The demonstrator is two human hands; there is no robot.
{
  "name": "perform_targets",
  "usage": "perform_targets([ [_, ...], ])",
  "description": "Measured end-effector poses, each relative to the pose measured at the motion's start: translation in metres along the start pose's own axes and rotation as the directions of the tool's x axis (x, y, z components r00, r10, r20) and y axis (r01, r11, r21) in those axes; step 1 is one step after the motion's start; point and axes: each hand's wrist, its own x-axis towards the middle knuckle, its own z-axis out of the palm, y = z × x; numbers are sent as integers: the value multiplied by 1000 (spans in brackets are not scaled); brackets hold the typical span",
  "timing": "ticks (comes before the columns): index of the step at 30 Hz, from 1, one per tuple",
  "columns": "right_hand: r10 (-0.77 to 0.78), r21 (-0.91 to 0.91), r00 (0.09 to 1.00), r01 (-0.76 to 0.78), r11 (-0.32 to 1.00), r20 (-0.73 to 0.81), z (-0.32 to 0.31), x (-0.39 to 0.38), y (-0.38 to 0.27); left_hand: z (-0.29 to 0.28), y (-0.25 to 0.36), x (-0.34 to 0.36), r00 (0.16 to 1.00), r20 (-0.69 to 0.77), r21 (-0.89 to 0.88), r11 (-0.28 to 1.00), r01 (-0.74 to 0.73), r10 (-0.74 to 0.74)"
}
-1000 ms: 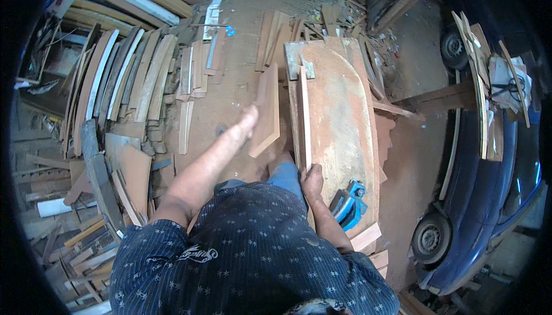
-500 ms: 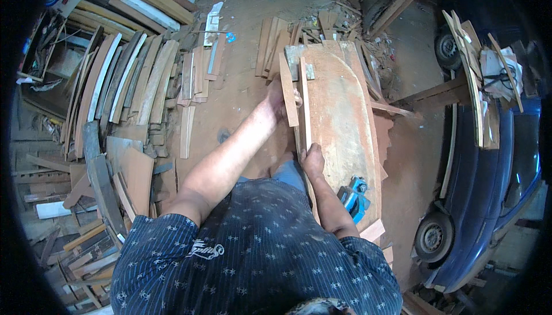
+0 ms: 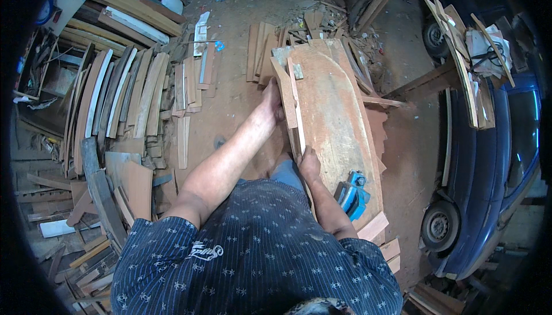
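A wide wooden plank (image 3: 333,96) forms the bench top in front of me. Along its left edge lies a long narrow wooden strip (image 3: 298,116), its near end gripped by my right hand (image 3: 309,164). On the far left side, my left hand (image 3: 272,99) is closed round a shorter flat wooden board (image 3: 283,88), holding it against the side of the strip. The left fingers are partly hidden by that board. A small wood block (image 3: 298,72) sits beside the strip's far end. Near my right forearm rests a blue power planer (image 3: 354,195).
Stacked boards (image 3: 132,85) fill the left, with more loose pieces (image 3: 261,50) on the floor beyond the bench. To the right stand a blue car (image 3: 489,188) and a raised pile of planks (image 3: 457,56). Offcuts (image 3: 375,226) lie by the bench's near right end.
My left hand has brought the short board rightward against the long strip, closing the gap between them. My right hand keeps its grip. The whole view has shifted slightly.
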Motion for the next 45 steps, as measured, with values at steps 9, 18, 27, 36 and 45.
perform_targets([
  [9, 90, 616, 995, -103, 781, 51, -42, 9, -18, 7, -47, -31, 870, -455, 358, 934, -17, 190],
  [18, -198, 897, 879, -401, 184, 433, -202, -8, -119, 32, -78, -52, 864, 13, 592, 692, -413, 504],
  [27, -178, 920, 983, 109, 377, -43, -230, -36, -130, 84, -18, -71, 919, 212, 575, 718, -392, 332],
  [36, -208, 955, 973, -34, 296, 99, -252, -65, -138, 85, 14, -49, 954, -1, 519, 815, -256, 301],
  [45, -242, 940, 937, -297, -166, 253, -293, -53, -171, 32, -6, -49, 980, -176, 206, 977, -54, 91],
])
